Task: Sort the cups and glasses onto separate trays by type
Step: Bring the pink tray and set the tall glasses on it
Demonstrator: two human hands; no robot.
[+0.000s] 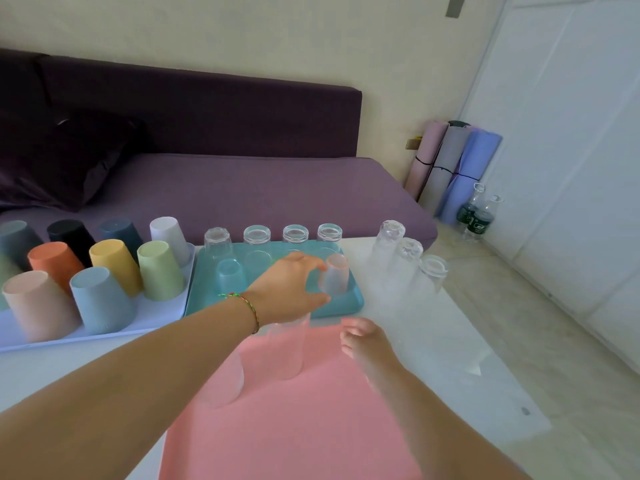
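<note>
My left hand reaches over the teal tray, its straight fingertips touching the side of an upturned clear glass that stands at the tray's front right. Several more upturned glasses stand on this tray, among them one at the front left. My right hand hovers at the far right edge of the pink tray, fingers loosely curled and holding nothing. Two upturned clear glasses stand on the pink tray. Three clear glasses stand on the white table to the right. Several coloured plastic cups stand upturned on a white tray at the left.
A purple sofa runs behind the table. Rolled mats lean in the corner, with two water bottles on the floor beside them. The white table's right edge drops off to the tiled floor.
</note>
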